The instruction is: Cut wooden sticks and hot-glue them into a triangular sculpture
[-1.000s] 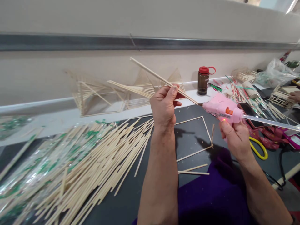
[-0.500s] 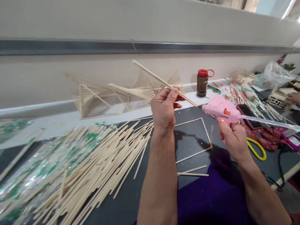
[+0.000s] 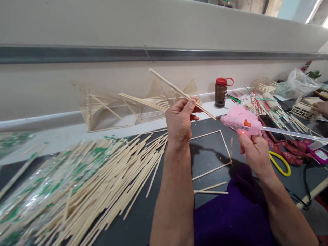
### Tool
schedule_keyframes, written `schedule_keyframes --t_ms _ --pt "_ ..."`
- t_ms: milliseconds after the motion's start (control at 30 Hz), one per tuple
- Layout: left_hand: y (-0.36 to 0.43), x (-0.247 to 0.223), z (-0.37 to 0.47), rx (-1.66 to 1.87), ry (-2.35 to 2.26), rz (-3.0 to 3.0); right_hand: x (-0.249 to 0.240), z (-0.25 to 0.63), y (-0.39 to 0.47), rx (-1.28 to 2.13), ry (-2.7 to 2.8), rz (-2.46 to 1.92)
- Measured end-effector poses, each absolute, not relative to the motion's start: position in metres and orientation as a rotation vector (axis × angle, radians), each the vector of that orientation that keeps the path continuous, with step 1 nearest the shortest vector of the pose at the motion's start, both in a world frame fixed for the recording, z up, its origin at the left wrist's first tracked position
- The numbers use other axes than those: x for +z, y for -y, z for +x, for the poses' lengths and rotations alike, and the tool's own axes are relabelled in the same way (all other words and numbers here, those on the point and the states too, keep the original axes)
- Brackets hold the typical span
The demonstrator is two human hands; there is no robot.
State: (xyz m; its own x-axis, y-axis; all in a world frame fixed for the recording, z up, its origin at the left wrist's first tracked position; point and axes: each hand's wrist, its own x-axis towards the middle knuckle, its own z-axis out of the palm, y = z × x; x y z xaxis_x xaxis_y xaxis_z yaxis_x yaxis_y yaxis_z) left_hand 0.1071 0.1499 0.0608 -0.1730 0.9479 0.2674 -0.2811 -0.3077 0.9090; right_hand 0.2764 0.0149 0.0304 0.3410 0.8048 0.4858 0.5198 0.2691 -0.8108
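Between thumb and fingers, my left hand (image 3: 183, 114) pinches a pale wooden stick (image 3: 170, 84), held slanting above the table. My right hand (image 3: 255, 148) is wrapped round the handle of a pink hot glue gun (image 3: 241, 119), which has a small red light lit. A long clear glue stick (image 3: 289, 132) sticks out of its back. The gun's nozzle is at the stick's lower right end; whether they touch I cannot tell. Beneath my hands, a frame of thin sticks (image 3: 211, 171) lies on the dark table, with a short piece standing up at one corner.
Many loose sticks (image 3: 120, 171) and plastic-wrapped bundles (image 3: 58, 171) cover the left side. Stick structures (image 3: 105, 102) stand along the wall. A brown bottle (image 3: 220, 94) with a red lid, a phone (image 3: 271, 128) and a yellow loop (image 3: 280, 167) are rightward. Another person's hand (image 3: 320, 107) shows far right.
The wooden stick in my left hand has shifted slightly to the right and down near the glue gun's nozzle. Both hands keep their hold, and the view has tilted a little.
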Motion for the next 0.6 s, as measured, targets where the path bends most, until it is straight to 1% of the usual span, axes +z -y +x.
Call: schedule_keyframes --t_ms 600 --pt "-0.1487 0.0627 0.1063 1.651 -0.907 1.129 0.0326 0.2766 -0.0139 0.358 1.287 -1.444"
